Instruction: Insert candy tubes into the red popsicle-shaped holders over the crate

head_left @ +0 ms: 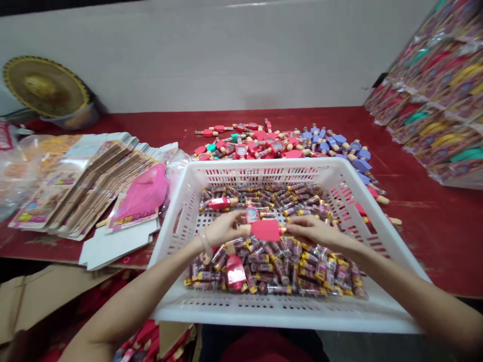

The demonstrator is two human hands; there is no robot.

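My left hand (223,229) and right hand (311,234) are close together over the middle of a white plastic crate (287,315), clamped on opposite ends of a red ice-lolly-shaped piece (266,230), which a firm two-ended pinch keeps level and clear of the pile. Below it lie clear wrapped tubes (275,266) with yellow ends. Beyond the crate, red and blue lolly-shaped pieces (281,141) are heaped on a red table (426,241), flat printed cartons (90,186) sit at the left of the frame, and packaged goods (441,95) are stacked at upper right.
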